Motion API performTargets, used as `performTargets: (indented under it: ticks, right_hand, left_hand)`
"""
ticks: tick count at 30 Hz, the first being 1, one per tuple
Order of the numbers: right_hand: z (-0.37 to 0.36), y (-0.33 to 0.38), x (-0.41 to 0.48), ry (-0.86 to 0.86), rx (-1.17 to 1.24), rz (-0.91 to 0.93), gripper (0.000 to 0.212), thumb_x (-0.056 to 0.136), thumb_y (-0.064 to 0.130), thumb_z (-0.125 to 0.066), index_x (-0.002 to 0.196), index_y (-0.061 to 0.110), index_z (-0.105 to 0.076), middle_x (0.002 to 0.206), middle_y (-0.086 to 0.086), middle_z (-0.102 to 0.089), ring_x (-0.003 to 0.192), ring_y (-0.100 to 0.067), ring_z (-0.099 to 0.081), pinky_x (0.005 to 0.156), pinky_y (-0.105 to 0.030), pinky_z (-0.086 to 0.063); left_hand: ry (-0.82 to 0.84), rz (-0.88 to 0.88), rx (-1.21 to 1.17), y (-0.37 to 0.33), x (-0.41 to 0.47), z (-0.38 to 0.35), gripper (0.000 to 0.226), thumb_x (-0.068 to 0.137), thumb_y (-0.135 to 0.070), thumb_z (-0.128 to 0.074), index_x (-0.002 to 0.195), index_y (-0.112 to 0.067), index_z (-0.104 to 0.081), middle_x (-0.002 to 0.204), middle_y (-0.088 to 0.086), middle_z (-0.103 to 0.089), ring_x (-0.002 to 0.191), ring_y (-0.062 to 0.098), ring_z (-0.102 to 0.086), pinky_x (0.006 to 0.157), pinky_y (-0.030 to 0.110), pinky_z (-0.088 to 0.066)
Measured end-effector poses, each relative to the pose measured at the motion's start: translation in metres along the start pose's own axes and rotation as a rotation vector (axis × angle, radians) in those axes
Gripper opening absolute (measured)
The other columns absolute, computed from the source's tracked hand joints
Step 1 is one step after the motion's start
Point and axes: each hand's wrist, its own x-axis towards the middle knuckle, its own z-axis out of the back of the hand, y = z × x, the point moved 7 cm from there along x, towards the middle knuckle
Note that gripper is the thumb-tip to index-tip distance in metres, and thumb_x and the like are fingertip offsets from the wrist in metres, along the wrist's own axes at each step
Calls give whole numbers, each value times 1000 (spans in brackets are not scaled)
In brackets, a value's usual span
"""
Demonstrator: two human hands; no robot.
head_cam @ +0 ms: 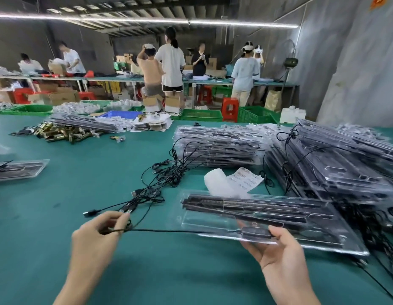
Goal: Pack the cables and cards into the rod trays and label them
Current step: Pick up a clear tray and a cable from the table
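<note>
Over the green desk (59,194), a black cable (169,231) is pinched between the thumb and curled fingers of the left hand (96,236). It is stretched rightward to the clear rod tray (268,219), which is gripped at its near edge by the right hand (277,249), with the cable's inline block pressed under the thumb. Cable packing is judged under way; next, the slack needs to be coiled and tucked into the tray.

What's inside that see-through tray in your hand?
Long black rods lie side by side inside the clear tray. At its near edge the right hand pinches a black cable piece. Whether a card lies beneath the rods is hidden.
</note>
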Motion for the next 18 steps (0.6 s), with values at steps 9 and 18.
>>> performTargets:
  ticks: [9, 18]
  right_hand:
    - [-16, -42, -3, 89, 0, -108, 29, 79, 11, -56, 106, 3, -51, 112, -40, -66, 105, -48, -69, 65, -43, -64]
    - [-5, -60, -3, 52, -162, -162, 23, 97, 7, -49, 112, -8, -57, 109, -37, -68, 95, -43, -72, 65, -42, -62]
  left_hand:
    - [-132, 7, -802, -21, -8, 16, 23, 85, -49, -75, 90, -26, -72, 90, 1, -78, 87, 22, -77, 90, 34, -60]
    - [117, -219, -653, -50, -21, 13, 43, 91, -65, -63, 108, -28, -75, 76, -6, -56, 64, 14, -49, 66, 22, -48]
